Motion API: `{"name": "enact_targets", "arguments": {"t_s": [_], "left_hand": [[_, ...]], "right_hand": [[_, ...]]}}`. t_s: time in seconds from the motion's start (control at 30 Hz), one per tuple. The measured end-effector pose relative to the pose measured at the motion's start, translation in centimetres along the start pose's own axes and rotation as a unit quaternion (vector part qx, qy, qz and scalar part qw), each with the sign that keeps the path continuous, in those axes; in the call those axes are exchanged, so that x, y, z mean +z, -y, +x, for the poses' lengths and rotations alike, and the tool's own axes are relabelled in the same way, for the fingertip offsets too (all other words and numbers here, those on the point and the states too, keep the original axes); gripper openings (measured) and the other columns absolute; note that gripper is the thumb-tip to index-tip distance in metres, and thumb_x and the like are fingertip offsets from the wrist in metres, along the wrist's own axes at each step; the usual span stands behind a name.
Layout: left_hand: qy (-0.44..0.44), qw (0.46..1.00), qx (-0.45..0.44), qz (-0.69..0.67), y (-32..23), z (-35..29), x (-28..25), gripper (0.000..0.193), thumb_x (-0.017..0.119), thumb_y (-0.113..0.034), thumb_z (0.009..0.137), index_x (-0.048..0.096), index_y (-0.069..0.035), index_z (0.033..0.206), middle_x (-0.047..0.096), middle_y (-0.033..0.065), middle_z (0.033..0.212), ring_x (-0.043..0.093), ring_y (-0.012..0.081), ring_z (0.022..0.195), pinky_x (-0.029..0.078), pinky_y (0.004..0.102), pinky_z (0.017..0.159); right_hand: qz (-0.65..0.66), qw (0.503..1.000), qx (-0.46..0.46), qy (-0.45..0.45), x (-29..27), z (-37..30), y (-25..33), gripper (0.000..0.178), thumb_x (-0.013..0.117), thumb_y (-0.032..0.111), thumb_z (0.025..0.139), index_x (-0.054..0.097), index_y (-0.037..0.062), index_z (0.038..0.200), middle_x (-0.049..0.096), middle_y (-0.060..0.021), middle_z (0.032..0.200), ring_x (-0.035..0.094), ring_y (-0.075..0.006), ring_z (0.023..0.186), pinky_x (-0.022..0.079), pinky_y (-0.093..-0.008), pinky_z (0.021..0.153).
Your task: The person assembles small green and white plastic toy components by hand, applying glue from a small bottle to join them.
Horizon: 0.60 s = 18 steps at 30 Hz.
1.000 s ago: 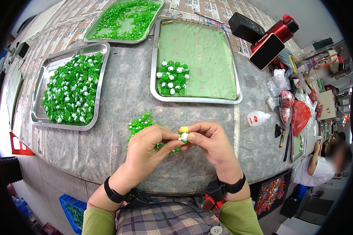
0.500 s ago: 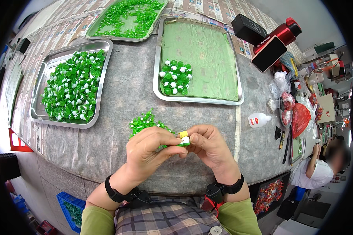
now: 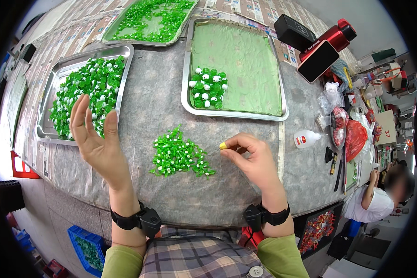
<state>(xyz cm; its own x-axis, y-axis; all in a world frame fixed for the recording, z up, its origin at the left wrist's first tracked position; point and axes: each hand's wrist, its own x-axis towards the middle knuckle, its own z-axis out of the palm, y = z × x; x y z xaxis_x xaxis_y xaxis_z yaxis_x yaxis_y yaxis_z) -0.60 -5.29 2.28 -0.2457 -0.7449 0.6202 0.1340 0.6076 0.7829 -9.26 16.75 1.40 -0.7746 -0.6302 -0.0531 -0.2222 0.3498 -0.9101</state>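
Note:
My left hand (image 3: 97, 146) is raised over the near right edge of the left metal tray (image 3: 83, 140), fingers spread, with nothing visible in it. That tray holds a heap of green beads (image 3: 85, 90) with white eye-like balls. My right hand (image 3: 250, 157) hovers over the table, right of a loose pile of small green-and-white pieces (image 3: 178, 155). A yellow finger cover (image 3: 223, 146) sits on one fingertip. Its thumb and forefinger are slightly apart, other fingers curled, and no piece shows between them.
Ahead, a metal tray (image 3: 285, 104) lined with green carries a cluster of green-and-white pieces (image 3: 208, 88). Another tray (image 3: 173, 41) stands at the back. To the right are a white bottle (image 3: 306, 139), phone (image 3: 318, 61), red flask (image 3: 333, 37), plastic bags (image 3: 355, 141) and a person (image 3: 373, 199).
My hands have come apart; the green-and-white piece between them is out of sight. The left has swung up and left toward the tray, fingers opened. The right has moved slightly right and up.

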Motion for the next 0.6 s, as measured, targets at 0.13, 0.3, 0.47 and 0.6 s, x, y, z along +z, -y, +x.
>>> {"name": "enact_targets", "arguments": {"t_s": [0.13, 0.3, 0.47, 0.6], "left_hand": [[0.142, 0.986, -0.025, -0.085, -0.6, -2.0, 0.8, 0.028, 0.053, 0.004, 0.073, 0.050, -0.001, 0.100, 0.045, 0.0088, 0.107, 0.042, 0.0181, 0.103, 0.033, 0.0296, 0.089], [0.303, 0.947, -0.026, -0.106, -0.9, -3.3, 0.9, 0.025, 0.052, 0.005, 0.072, 0.052, -0.001, 0.097, 0.049, 0.0092, 0.100, 0.046, 0.0161, 0.097, 0.036, 0.0279, 0.084], [0.382, 0.865, -0.254, -0.204, -2.1, -4.4, 1.2, 0.022, 0.057, 0.000, 0.072, 0.055, 0.000, 0.094, 0.055, 0.0060, 0.086, 0.054, 0.0114, 0.079, 0.043, 0.0222, 0.071], [0.522, 0.777, -0.290, -0.198, -3.3, -5.3, 1.5, 0.021, 0.058, -0.001, 0.072, 0.056, 0.000, 0.093, 0.057, 0.0058, 0.085, 0.055, 0.0103, 0.076, 0.044, 0.0214, 0.067]], "right_hand": [[-0.105, 0.992, -0.019, 0.072, 1.3, 0.2, 0.5, 0.014, 0.063, 0.010, 0.068, 0.057, 0.0021, 0.078, 0.055, -0.0051, 0.070, 0.054, -0.0132, 0.061, 0.042, -0.0243, 0.053], [-0.205, 0.969, -0.092, 0.098, 2.1, 0.2, -0.4, 0.017, 0.064, 0.012, 0.067, 0.057, 0.0024, 0.079, 0.053, -0.0064, 0.069, 0.053, -0.0146, 0.060, 0.041, -0.0238, 0.053], [-0.006, 0.997, 0.032, 0.071, 1.2, 0.0, 0.8, 0.013, 0.063, 0.010, 0.069, 0.057, 0.0015, 0.077, 0.054, -0.0028, 0.067, 0.050, -0.0081, 0.058, 0.039, -0.0204, 0.054], [0.197, 0.978, 0.052, 0.033, 0.9, -0.4, 0.8, 0.012, 0.062, 0.009, 0.072, 0.056, -0.0001, 0.077, 0.054, 0.0013, 0.065, 0.045, -0.0021, 0.057, 0.037, -0.0170, 0.053]]}}
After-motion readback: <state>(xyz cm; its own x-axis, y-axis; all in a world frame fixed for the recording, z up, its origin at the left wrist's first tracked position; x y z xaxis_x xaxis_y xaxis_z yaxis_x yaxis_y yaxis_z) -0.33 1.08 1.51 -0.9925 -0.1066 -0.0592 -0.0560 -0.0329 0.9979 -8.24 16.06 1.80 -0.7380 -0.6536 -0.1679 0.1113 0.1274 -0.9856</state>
